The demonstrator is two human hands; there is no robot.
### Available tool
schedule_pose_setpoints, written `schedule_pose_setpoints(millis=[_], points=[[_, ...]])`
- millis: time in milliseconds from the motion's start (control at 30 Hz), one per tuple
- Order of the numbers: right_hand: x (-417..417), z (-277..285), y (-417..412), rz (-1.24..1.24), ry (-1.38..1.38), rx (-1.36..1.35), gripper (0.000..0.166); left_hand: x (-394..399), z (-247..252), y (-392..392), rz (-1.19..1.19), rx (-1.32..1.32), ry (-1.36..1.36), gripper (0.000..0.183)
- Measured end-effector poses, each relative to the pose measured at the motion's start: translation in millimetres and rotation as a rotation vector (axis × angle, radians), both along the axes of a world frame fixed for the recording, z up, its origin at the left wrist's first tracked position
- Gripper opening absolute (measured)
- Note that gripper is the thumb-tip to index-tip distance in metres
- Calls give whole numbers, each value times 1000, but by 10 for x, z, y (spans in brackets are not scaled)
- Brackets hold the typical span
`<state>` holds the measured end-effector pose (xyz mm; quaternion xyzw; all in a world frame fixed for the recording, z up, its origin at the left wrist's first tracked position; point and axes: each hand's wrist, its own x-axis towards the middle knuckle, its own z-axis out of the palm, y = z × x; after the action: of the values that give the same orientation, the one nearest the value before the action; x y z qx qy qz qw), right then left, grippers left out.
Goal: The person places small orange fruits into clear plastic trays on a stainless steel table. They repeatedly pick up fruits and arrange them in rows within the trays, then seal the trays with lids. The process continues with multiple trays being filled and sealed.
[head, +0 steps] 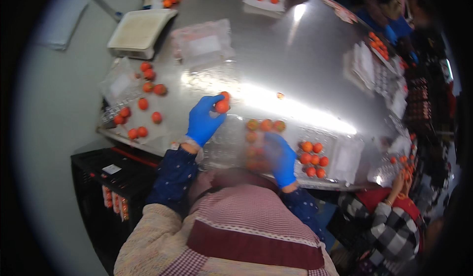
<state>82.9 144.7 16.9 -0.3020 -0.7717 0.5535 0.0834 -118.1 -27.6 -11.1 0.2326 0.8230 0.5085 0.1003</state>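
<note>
My left hand [203,122], in a blue glove, grips two red tomatoes [222,106] between thumb and fingers, above the steel table. Below it lies an open clear plastic tray [221,143] with bare dimpled wells on its left half. Several tomatoes [266,125] sit in the right half, some with green tops. Over that half's right edge is my right hand [283,159], also blue-gloved. Motion blurs its fingers, so whether they hold a tomato cannot be made out. Further right, several loose tomatoes [314,159] rest beside a white pad [345,159].
Loose tomatoes [156,117] lie at the left near a white scale-like device [138,32]. Behind my hands are stacked plastic packs [203,45]. A black crate [114,176] stands below the table's left edge. At the right, a co-worker's hands [399,183] handle tomatoes.
</note>
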Motion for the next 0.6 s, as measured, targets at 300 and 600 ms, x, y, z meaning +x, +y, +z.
schedule_pose_setpoints(millis=[300,600], points=[[74,138,41,-51,28,4,47,923,146,664,-382,-44,96,64],[592,-215,524,-170,-66,39,43,1218,173,964,-731,204,-280,56]])
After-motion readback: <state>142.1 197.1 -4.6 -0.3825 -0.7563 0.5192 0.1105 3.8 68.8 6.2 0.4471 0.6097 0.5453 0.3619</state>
